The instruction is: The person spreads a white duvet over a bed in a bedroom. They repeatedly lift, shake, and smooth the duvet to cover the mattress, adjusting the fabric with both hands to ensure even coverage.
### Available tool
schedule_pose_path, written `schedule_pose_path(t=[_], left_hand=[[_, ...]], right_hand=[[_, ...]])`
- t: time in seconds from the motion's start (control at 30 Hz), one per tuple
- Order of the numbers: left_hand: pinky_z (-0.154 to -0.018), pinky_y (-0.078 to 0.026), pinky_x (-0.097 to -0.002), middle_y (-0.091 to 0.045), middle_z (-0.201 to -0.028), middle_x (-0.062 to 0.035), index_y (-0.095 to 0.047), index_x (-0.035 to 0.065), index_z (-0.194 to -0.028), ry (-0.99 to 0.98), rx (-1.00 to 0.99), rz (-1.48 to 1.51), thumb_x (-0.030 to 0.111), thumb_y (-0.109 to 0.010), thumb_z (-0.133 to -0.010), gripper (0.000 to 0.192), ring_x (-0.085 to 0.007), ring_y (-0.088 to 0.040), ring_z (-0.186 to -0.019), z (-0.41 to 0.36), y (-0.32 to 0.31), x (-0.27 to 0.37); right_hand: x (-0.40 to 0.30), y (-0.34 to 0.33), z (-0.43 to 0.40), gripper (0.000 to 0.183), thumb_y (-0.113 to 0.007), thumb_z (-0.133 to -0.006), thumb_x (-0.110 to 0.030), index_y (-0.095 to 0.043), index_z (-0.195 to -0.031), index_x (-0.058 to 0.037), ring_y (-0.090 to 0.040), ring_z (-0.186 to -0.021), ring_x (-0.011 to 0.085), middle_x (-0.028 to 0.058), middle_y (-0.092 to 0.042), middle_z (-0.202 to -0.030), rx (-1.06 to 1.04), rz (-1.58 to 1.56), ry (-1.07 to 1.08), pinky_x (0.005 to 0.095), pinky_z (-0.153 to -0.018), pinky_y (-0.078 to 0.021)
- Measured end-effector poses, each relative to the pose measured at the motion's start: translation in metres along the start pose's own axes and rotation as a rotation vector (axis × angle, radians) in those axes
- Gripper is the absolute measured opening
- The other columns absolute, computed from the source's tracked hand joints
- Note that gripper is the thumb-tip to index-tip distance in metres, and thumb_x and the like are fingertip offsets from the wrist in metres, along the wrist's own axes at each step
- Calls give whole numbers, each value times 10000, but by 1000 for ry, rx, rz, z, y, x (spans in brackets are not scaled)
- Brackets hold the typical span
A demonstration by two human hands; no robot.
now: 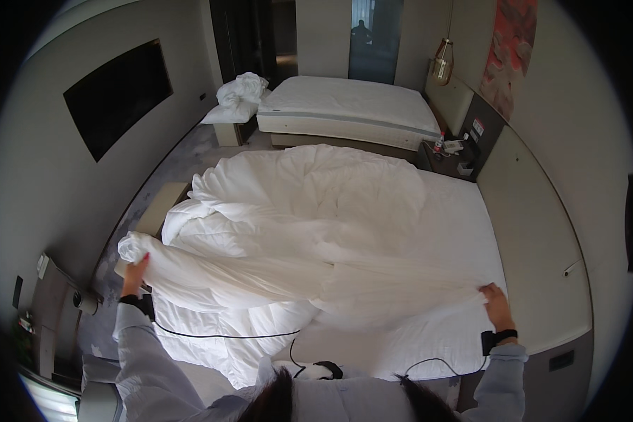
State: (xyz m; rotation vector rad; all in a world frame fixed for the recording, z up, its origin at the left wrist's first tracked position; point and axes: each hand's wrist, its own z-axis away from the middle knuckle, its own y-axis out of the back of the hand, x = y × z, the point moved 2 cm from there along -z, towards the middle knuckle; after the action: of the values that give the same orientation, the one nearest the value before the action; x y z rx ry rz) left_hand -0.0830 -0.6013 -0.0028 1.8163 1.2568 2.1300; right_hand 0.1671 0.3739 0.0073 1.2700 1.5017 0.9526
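A white duvet cover (274,274) is stretched across the near bed between my two hands. My left hand (134,275) grips its bunched end beside the foot of the bed. Near the headboard, my right hand (496,306) pinches the opposite corner. Beneath and beyond the cover, a white duvet (316,179) lies rumpled over the mattress; where one fabric ends and the other begins is hard to see. A white fitted sheet (448,211) shows along the headboard side. Both wrists carry black straps with a black cable (227,336) hanging between them and my body.
A second bed (343,97) with a bare mattress stands beyond, bedding (242,92) heaped on a bench at its foot. Between the beds, a nightstand (448,163) holds a bottle and a telephone. The padded headboard (538,237) borders the right, a wall-mounted television (118,100) the left.
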Motion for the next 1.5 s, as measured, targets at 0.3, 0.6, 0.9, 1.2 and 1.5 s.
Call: schedule_pose_path(t=[0.3,0.6,0.9,1.2,1.5], left_hand=[[-1072,-273,-496,-518,-1299,-185,-549,35,-1227,-721,-60,-506,346,-662,-774,561,-324,-405,-1280,161,-233,49],[-982,-403,-482,-487,-1337,-182,-496,32,-1282,-298,-931,-815,783,-619,-613,1013,-333,-498,-1212,286,-322,30],[-769,-481,-459,-669,-874,-169,-696,58,-847,-593,-1166,-537,569,-462,-895,564,-372,-622,-851,289,-282,0],[-599,-436,-452,-575,-672,-212,-613,3,-672,-724,-1269,-116,457,-539,-902,514,-398,-561,-656,258,-188,81],[-459,-320,-352,-433,-529,-146,-525,1,-592,-806,-1150,175,193,-672,-874,371,-268,-412,-438,228,-43,131]], right_hand=[[-67,-187,-23,634,-691,-791,-443,-550,-1224,-2,-489,-1193,340,190,-568,-1236,-466,-299,-54,430,-999,-397],[-314,-255,-76,948,-701,-716,-506,-297,-1418,-14,-227,-1395,365,245,-250,-1485,-293,-202,167,588,-1084,-200],[-365,-283,-102,757,-531,-769,-223,-263,-1437,13,-183,-1407,375,241,-245,-1489,-192,53,-37,568,-1121,-99],[-357,-285,-162,659,-570,-785,-146,-350,-1395,-32,-444,-1234,347,153,-429,-1393,-43,168,-64,508,-980,-366],[-265,-179,-266,249,-529,-836,-207,-631,-1036,-99,-627,-870,332,102,-656,-969,51,198,-295,455,-759,-475]])
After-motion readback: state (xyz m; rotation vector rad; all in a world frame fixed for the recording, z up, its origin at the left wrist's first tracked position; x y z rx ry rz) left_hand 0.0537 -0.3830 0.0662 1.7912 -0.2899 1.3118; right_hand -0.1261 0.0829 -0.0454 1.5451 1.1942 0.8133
